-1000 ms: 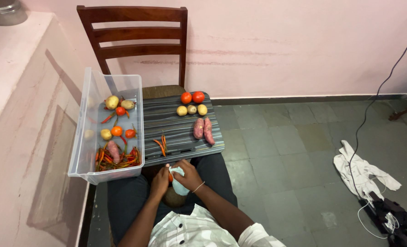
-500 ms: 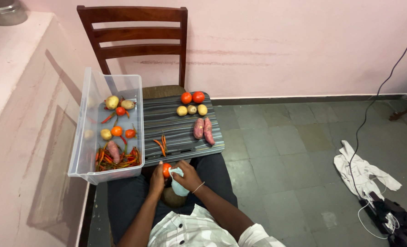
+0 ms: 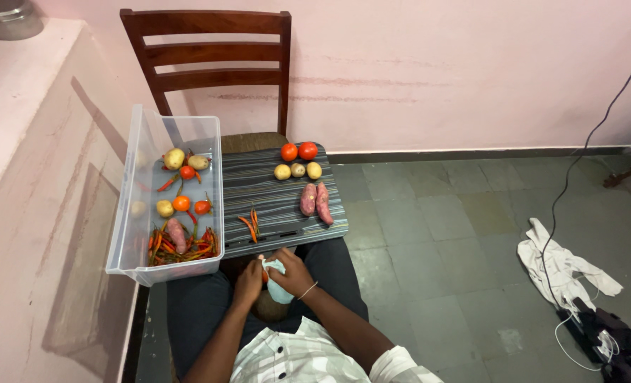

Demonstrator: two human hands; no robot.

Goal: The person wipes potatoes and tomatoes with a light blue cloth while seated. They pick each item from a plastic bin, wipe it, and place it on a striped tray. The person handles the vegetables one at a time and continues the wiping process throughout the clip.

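My left hand (image 3: 247,281) and my right hand (image 3: 291,272) meet over my lap, just below the striped tray (image 3: 259,183). The right hand grips a pale blue cloth (image 3: 276,282). Between the two hands a small orange-red chilli (image 3: 264,272) is pinched, mostly hidden by fingers and cloth. On the tray lie two tomatoes (image 3: 298,151), three small potatoes (image 3: 298,171), two sweet potatoes (image 3: 316,200) and a few chillies (image 3: 250,223).
A clear plastic bin (image 3: 135,209) on my left holds potatoes, tomatoes, a sweet potato and several chillies. A wooden chair (image 3: 209,60) stands behind the tray against the pink wall. A white cloth (image 3: 560,264) and cables lie on the floor at right.
The hands stayed over my lap; half a second ago the orange-red chilli showed plainly between them, and now fingers and cloth cover most of it.
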